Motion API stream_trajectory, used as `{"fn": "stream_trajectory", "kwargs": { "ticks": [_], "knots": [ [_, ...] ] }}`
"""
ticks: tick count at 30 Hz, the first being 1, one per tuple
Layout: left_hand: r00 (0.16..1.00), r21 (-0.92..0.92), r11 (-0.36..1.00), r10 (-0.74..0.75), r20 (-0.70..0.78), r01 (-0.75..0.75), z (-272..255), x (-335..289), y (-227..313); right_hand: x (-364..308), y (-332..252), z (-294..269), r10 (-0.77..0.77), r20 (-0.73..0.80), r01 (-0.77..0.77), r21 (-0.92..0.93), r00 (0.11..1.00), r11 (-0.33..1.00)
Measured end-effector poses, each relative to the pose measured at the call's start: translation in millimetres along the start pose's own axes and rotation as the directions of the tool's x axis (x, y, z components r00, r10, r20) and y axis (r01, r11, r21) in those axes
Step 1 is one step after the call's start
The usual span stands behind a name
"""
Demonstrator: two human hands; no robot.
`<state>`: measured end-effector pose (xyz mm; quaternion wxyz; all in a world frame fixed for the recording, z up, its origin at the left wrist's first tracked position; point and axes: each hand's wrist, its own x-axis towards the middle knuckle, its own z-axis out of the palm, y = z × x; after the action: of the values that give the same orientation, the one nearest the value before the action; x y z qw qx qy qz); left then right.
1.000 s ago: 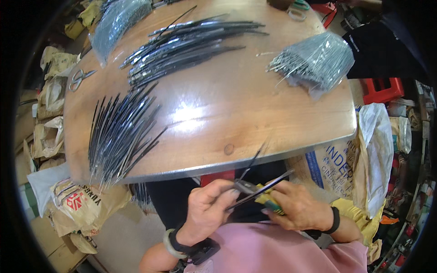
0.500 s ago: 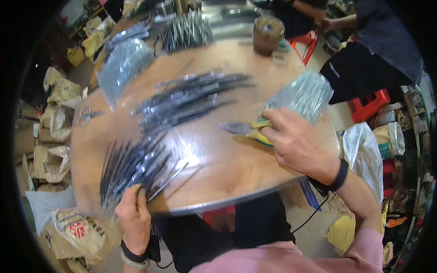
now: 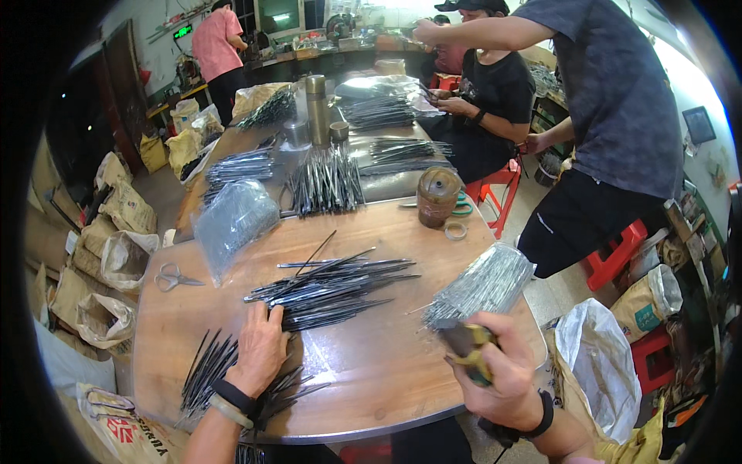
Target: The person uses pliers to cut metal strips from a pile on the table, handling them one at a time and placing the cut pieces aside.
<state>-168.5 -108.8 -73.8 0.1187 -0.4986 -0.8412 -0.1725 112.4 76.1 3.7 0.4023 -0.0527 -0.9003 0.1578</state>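
My right hand [image 3: 502, 371] is closed round pliers [image 3: 471, 349] with yellow and green handles, their dark jaws pointing left, close to the near end of a clear bag of thin silvery rods [image 3: 483, 284]. At the near left end of the middle pile of thin dark rods [image 3: 340, 290], my left hand [image 3: 261, 348] has its fingers bent together on the rod ends. How many rods they grip is hidden. Under and beside my left wrist lies another pile of dark rods [image 3: 207, 371], fanned out over the near left of the table.
Scissors [image 3: 176, 278] lie at the table's left. Further back are a bulging clear bag [image 3: 236, 224], a bundle of upright rods [image 3: 326, 182], a brown lidded jar [image 3: 437, 197] and a tape ring [image 3: 455, 230]. A standing person [image 3: 607, 100] and a seated person [image 3: 487, 100] are beyond.
My left hand has moved from the near pile up to the middle pile. The right hand and pliers have come nearer and slightly right. The view has tilted up, showing more room.
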Motion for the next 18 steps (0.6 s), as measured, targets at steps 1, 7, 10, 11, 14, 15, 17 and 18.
{"fn": "stream_trajectory", "kwargs": {
  "ticks": [1, 7, 10, 11, 14, 15, 17, 18],
  "knots": [
    [0.999, 0.040, 0.998, 0.038, 0.001, -0.038, 4, 5, -1, -8, -4, -4, 0.168, -0.092, -0.155, 0.130, 0.982, 0.979],
    [0.986, 0.012, 0.988, 0.151, 0.078, -0.152, -2, 14, -7, -76, 10, -1, 0.667, -0.077, -0.498, 0.605, 0.741, 0.622],
    [0.981, 0.049, 0.980, 0.190, 0.037, -0.191, -12, 21, -5, -92, 18, -7, 0.607, 0.084, -0.607, 0.244, 0.790, 0.756],
    [0.977, 0.090, 0.973, 0.212, 0.011, -0.212, -16, 22, -5, -96, 19, -5, 0.691, 0.107, -0.686, 0.294, 0.715, 0.665],
    [0.980, 0.042, 0.980, 0.194, 0.033, -0.195, -29, 19, -10, -108, 18, -6, 0.768, 0.129, -0.745, 0.389, 0.627, 0.543],
    [0.982, -0.004, 0.982, 0.187, -0.019, -0.187, -39, 17, -2, -114, 17, -11, 0.859, 0.231, -0.722, 0.661, 0.456, 0.205],
    [0.999, -0.199, 0.979, 0.037, 0.026, -0.031, -51, -8, 1, -120, 10, -19, 0.869, 0.416, -0.426, 0.860, 0.268, -0.280],
    [0.991, -0.375, 0.918, -0.103, 0.087, 0.129, -61, -22, 3, -126, 5, -24, 0.869, 0.414, -0.422, 0.862, 0.270, -0.279]
  ]
}}
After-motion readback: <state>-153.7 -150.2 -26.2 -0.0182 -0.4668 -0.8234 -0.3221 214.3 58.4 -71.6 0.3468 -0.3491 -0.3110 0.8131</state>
